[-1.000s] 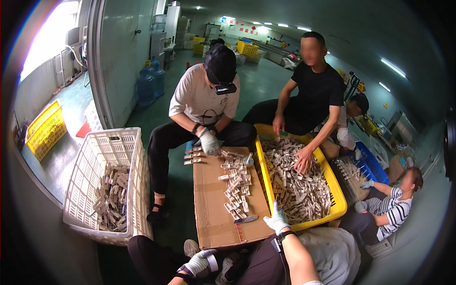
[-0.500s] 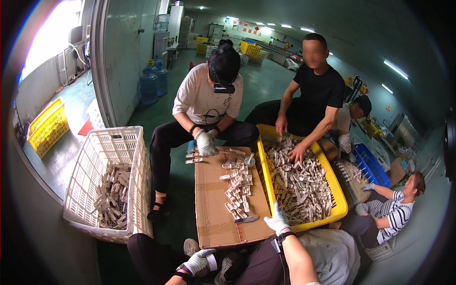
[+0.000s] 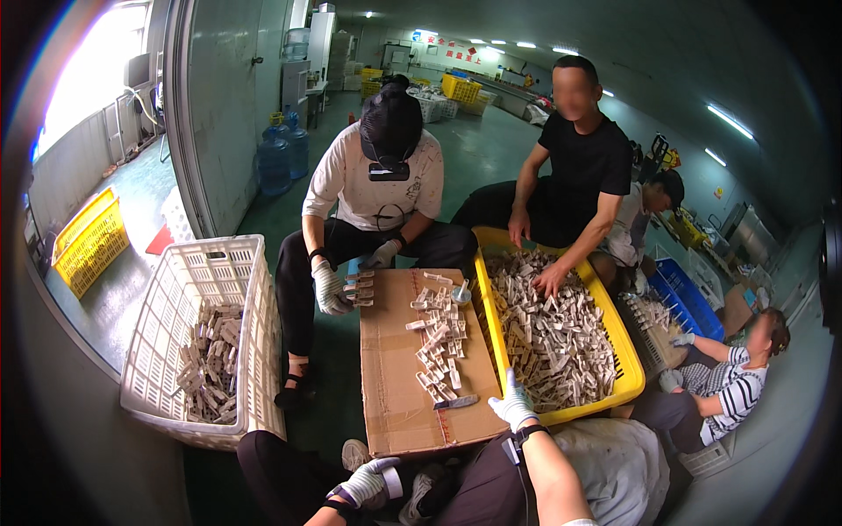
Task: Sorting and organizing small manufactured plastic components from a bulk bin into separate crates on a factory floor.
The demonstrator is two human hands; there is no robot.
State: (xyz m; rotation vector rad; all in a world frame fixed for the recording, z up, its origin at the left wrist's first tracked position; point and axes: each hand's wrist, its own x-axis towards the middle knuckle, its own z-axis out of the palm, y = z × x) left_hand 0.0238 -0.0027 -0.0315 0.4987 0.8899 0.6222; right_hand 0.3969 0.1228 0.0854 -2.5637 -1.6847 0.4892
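Reaching over the crate rim, right hand is hovering half-open, empty. Left hand is resting loosely curled, holding nothing. Clips are looking light, rigid; pinching one by its sides seems best.

The left hand sits low by the knees, its fingers curled under and hidden. The right hand covers its grasp at the yellow crate rim. The 2 forearms are cut by the lower edge. The small grey parts are perhaps clips, too small to tell.
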